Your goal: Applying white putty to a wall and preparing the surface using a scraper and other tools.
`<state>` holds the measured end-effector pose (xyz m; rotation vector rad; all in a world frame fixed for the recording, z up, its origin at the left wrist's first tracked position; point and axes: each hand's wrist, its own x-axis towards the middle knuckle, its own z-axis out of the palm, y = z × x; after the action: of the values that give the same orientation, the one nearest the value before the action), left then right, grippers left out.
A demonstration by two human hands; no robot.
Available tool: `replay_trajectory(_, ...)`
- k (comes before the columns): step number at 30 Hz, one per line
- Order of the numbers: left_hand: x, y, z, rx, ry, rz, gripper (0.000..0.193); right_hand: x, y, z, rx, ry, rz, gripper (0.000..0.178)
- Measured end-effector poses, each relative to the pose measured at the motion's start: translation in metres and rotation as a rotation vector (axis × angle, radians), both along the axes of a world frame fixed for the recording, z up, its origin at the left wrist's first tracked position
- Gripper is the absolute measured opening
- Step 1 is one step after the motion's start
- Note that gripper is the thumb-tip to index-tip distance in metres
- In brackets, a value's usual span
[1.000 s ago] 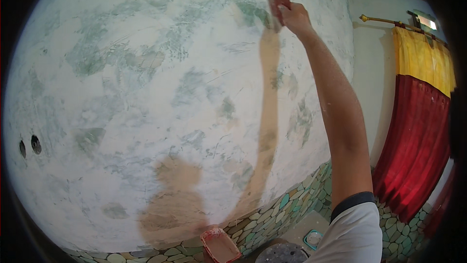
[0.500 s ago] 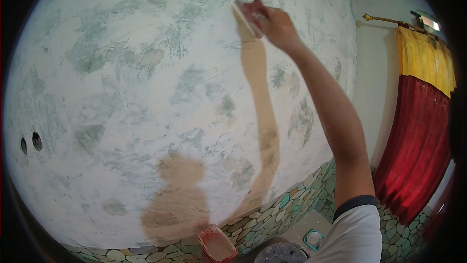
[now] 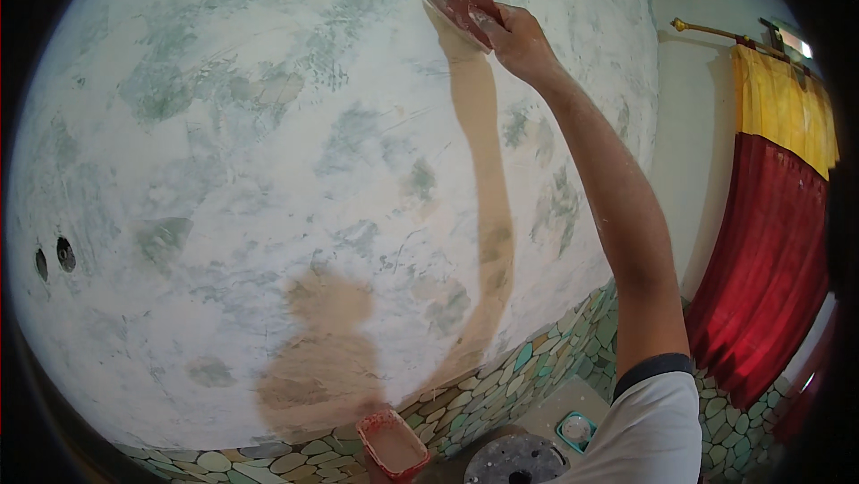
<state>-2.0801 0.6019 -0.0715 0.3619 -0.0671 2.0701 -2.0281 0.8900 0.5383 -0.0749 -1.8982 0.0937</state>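
Note:
High on the white-and-green patched wall, my right hand grips a wide putty scraper with a reddish-brown body. Its pale, thin edge lies against the wall surface, angled down to the right. At the lower edge of the view is a red rectangular tub smeared with pale paste, with more of that paste inside. Just a sliver of my left hand shows beneath the tub, holding it; most of its fingers are hidden.
Flat multicoloured stones cover the wall's base. A round grey speckled lid or stool top and a teal-rimmed container stand below my right arm. A red-and-yellow curtain hangs at the right. Two round holes pierce the wall at left.
The scraper has turned in my right hand's grip toward a flatter angle and shifted slightly up and right. The whole view has tipped a little; the tub stays low.

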Motion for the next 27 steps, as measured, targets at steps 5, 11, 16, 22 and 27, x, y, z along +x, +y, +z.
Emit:
replay_trajectory(5,0.007,-0.004,-0.003,-0.037,-0.036,-0.012,0.037,0.053,0.061,-0.032,0.009,0.133,0.022,0.032)
replay_trajectory(11,-0.014,0.048,-0.042,-0.126,-0.502,0.650,0.042,0.077,0.148,-0.098,-0.176,0.172,-0.146,0.030)
replay_trajectory(16,-0.017,0.044,-0.038,-0.180,-0.361,0.592,0.044,0.028,0.096,-0.126,-0.311,0.237,0.187,0.027)
replay_trajectory(22,-0.024,0.025,-0.025,-0.229,-0.188,0.528,0.047,0.020,0.044,-0.044,-0.143,0.296,0.039,0.030)
replay_trajectory(27,-0.027,0.010,-0.011,-0.263,-0.050,0.471,0.049,-0.007,0.002,0.044,0.088,0.366,-0.316,0.036)
